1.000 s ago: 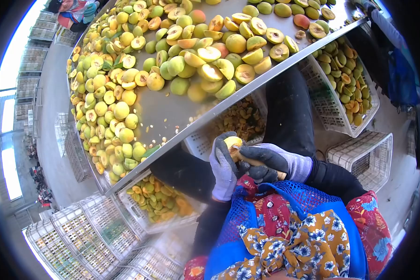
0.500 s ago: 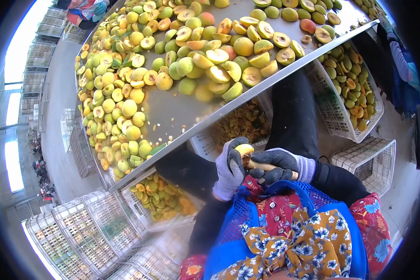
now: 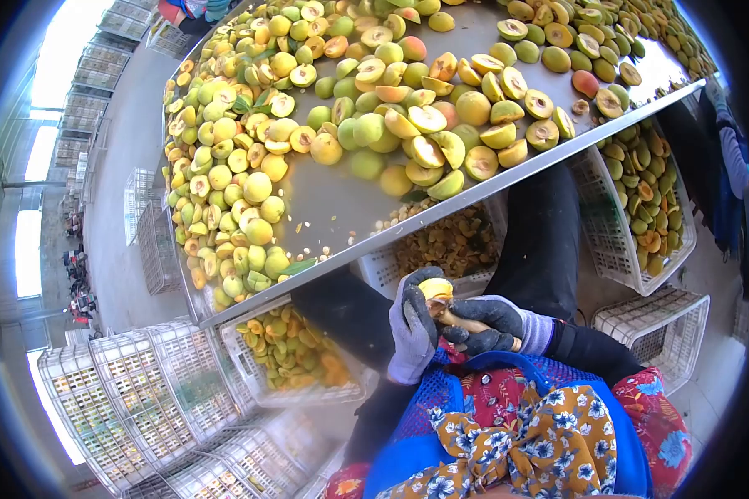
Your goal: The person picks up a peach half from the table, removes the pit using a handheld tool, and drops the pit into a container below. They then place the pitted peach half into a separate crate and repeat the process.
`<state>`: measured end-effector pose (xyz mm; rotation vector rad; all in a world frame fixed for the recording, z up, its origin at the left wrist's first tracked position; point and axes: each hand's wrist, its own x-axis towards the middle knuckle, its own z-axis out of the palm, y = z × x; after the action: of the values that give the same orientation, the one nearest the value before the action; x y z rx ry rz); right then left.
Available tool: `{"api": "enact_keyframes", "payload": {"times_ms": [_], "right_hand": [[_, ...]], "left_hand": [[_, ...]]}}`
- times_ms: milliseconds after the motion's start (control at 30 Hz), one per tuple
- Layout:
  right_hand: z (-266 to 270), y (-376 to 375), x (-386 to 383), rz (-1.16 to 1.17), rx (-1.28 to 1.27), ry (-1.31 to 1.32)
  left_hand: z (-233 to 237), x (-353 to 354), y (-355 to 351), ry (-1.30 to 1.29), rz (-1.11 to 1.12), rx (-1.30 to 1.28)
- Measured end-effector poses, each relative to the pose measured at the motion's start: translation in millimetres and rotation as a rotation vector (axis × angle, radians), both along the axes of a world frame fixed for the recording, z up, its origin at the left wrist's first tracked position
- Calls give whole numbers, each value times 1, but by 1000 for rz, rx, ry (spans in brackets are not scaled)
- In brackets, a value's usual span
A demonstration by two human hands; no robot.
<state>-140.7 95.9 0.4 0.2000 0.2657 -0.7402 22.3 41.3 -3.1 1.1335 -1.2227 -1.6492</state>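
Gloved in grey and lilac, my left hand point(image 3: 411, 326) is closed round a yellow peach half point(image 3: 436, 289), cut face toward my right hand. My right hand point(image 3: 495, 323) grips a pale wooden-handled tool point(image 3: 464, 323). The tool's working end meets the peach half at its pit side; the tip is hidden. Both hands are above my lap, in front of the metal table's edge point(image 3: 366, 247). Below the table, just beyond my hands, a white crate point(image 3: 380, 270) holds brownish fruit scraps point(image 3: 445, 241).
Many whole and halved peaches point(image 3: 429, 121) cover much of the table. Crates of peach halves stand at lower left point(image 3: 258, 391) and right point(image 3: 599, 220). An upturned crate point(image 3: 662, 333) is near my right side. Stacked crates point(image 3: 133, 399) are at left. Other people are at the far edges.
The view has shifted, so the table and crates appear farther right and lower. Both hands keep their grips, and the peach half's cut side shows slightly more.
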Motion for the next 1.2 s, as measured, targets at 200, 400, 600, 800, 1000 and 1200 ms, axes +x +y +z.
{"api": "enact_keyframes", "payload": {"times_ms": [200, 400, 600, 800, 1000, 1200], "right_hand": [[-3, -20, -24, -186, 182, -167], [-47, -32, -30, -14, 265, -86], [-50, -27, -32, 49, 210, -46], [7, -13, -40, -62, -289, 733], [22, -21, -32, -90, -721, 1441], [38, -19, -17, -47, -1132, 1861]], "left_hand": [[-20, 162, -35, -1067, 566, -290], [62, 156, -85, -1999, 179, -465], [-10, 10, -217, -1290, -359, -1109], [-1, -13, -221, -1132, -449, -596], [5, 23, -135, 227, -155, 370], [9, -2, -60, 216, 1, 551]]}}
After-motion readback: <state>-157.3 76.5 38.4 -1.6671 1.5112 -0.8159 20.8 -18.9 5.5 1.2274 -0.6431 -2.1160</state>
